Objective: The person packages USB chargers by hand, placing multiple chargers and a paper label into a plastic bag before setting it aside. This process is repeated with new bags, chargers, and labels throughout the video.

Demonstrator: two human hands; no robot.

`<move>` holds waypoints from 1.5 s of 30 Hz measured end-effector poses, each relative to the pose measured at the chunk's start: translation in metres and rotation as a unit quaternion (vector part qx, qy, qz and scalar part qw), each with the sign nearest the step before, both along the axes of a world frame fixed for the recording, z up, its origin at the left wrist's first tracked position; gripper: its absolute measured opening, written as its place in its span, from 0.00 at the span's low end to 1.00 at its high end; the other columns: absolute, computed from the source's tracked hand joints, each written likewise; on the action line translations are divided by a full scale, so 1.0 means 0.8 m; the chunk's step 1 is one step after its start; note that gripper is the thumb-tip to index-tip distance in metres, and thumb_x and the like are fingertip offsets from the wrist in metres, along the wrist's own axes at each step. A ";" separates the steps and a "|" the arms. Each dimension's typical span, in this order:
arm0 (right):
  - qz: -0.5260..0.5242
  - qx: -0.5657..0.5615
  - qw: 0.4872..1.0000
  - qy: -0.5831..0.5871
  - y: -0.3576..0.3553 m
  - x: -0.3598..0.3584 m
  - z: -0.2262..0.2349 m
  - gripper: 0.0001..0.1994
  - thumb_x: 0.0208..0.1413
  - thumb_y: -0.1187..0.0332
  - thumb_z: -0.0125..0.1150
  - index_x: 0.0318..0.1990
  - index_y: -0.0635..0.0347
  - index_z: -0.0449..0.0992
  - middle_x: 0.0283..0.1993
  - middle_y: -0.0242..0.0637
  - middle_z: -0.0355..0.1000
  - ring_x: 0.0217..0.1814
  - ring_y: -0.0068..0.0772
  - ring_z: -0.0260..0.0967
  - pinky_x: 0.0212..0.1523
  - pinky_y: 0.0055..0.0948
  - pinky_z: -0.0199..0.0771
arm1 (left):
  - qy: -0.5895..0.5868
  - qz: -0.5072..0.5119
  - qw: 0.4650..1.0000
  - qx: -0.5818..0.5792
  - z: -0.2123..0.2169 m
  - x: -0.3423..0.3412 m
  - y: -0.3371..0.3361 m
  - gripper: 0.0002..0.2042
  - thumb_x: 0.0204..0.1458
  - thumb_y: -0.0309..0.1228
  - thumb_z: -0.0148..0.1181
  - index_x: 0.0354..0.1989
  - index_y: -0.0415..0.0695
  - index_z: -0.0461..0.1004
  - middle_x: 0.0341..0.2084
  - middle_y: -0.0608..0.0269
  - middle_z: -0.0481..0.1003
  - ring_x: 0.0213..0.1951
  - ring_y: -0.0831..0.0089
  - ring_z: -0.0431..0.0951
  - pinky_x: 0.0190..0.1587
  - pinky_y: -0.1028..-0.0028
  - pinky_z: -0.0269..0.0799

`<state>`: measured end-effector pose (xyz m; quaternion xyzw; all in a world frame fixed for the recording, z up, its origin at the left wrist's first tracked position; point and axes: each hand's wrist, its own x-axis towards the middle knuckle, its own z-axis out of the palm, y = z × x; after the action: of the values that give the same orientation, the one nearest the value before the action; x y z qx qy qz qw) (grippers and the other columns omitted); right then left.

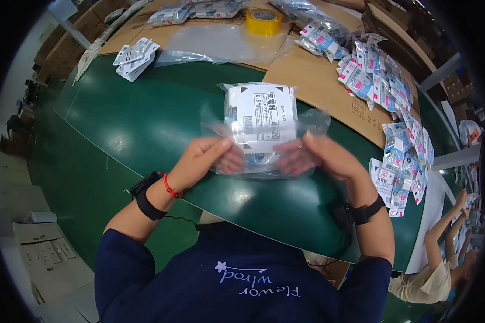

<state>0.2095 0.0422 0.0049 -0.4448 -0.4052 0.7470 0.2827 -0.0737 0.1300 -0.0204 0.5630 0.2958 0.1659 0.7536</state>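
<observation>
Big green worktop point(145, 107), loose packets point(380, 75) heaped along the right. Mid-worktop, a clear bag point(316, 120) is already around a bundle with a white card point(264, 116); film flares sideways, so probably not sealed yet. Left hand point(205, 156) and right hand point(324, 155) flank it, fingers blurry, loosely curved; can't tell if they're gripping.

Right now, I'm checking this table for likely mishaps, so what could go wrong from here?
The clear bag has loose plastic flaring out at its sides, so it might crease or snag under the left hand and right hand.
The packets overlap in a loose heap near the right forearm; a bump could send some sliding.
A thin cable hangs by the left forearm and might catch on the table edge.
</observation>
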 end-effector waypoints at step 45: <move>-0.306 0.333 0.732 -0.509 0.106 0.017 -0.028 0.15 0.56 0.69 0.53 0.49 0.63 0.68 0.35 0.47 0.73 0.37 0.45 0.72 0.38 0.36 0.72 | 0.082 0.351 0.872 0.330 -0.063 0.071 0.144 0.19 0.60 0.32 0.46 0.58 0.36 0.63 0.38 0.54 0.72 0.35 0.67 0.75 0.39 0.71 0.71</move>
<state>0.2230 0.1273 -0.0175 -0.7358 -0.5535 0.0991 0.3773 -0.0166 0.2453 -0.0712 0.6498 0.4628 0.4607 0.3891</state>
